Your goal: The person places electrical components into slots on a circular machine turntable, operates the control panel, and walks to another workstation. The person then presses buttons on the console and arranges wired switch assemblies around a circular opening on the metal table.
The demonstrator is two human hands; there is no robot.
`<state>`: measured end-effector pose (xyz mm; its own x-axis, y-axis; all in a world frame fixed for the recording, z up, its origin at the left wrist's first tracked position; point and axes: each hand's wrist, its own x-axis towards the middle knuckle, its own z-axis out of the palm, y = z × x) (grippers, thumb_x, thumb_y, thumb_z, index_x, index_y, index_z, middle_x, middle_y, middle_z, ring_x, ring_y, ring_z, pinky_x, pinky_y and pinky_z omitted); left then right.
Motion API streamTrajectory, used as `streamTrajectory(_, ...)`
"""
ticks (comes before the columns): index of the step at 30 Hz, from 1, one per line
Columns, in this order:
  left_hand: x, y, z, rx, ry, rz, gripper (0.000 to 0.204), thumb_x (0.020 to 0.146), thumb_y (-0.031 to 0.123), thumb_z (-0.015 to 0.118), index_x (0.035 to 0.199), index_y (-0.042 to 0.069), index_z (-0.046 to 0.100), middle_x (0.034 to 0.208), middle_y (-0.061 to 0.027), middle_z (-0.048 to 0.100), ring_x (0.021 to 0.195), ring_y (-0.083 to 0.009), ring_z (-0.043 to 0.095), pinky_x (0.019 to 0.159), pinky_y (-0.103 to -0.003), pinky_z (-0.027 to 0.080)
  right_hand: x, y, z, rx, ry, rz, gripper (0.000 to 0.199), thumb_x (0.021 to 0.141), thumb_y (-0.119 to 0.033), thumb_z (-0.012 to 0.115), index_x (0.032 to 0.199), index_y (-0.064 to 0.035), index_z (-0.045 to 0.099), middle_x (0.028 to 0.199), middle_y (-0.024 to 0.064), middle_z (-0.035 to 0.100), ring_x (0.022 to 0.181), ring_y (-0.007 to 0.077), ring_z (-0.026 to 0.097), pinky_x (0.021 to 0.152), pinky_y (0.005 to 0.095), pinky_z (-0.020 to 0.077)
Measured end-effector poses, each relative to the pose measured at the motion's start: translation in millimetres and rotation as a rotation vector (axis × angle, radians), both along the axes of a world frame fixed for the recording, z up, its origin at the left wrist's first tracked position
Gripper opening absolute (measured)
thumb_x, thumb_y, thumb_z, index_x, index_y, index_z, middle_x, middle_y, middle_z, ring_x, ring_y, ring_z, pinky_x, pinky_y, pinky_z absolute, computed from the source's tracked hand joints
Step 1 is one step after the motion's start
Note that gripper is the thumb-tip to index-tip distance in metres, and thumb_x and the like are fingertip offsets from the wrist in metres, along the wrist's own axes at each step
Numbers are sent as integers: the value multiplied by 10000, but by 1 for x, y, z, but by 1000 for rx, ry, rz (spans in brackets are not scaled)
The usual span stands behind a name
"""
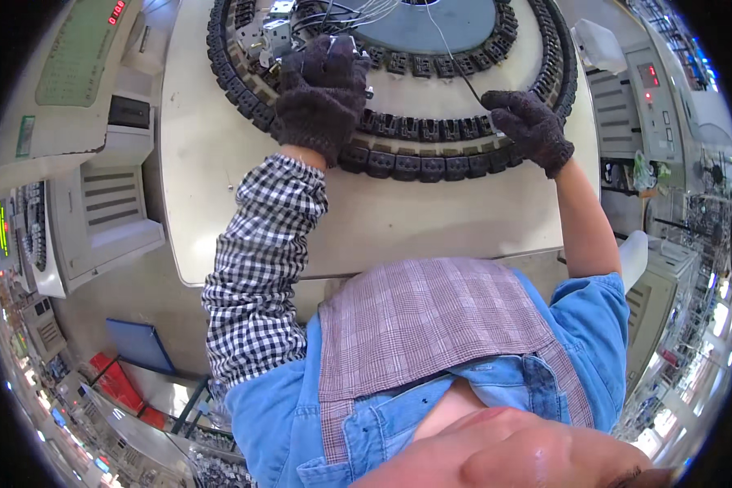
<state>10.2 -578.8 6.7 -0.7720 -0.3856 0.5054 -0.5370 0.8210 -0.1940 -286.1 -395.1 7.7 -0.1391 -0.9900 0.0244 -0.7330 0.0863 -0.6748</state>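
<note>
My left hand [321,93], in a dark knit glove, reaches over the ring of black fixtures [398,167] on a round machine table and grips a small grey metal part [278,34] with wires. My right hand [530,126], also gloved, rests on the ring at the right and pinches a thin white wire [447,49] that runs up toward the grey centre disc [431,28]. A checked sleeve covers my left forearm; my right forearm is bare.
The beige table top [220,163] curves around the ring. A grey control cabinet [89,187] with a red display stands at the left, another panel [647,98] at the right. Red and blue boxes [130,358] lie on the floor lower left.
</note>
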Motion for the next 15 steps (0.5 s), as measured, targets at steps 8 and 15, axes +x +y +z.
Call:
streamTrajectory(8, -10, -5, -11, 172, 240, -37, 421, 848, 280, 604, 1217, 90, 533, 1265, -87, 519, 1239, -264, 447, 1064, -493, 311, 2, -4, 6, -69, 135, 124, 254, 861, -122, 644, 1108, -69, 664, 993, 109, 673, 958, 252, 623, 861, 361, 482)
streamTrajectory(15, 2, -2, 14, 59, 149, -42, 539, 798, 372, 637, 1297, 210, 512, 1273, -88, 511, 1195, -312, 473, 1006, -530, 345, 17, -17, 19, 58, 476, 153, 250, 802, -174, 669, 1043, -106, 676, 936, 93, 670, 939, 298, 607, 916, 420, 451)
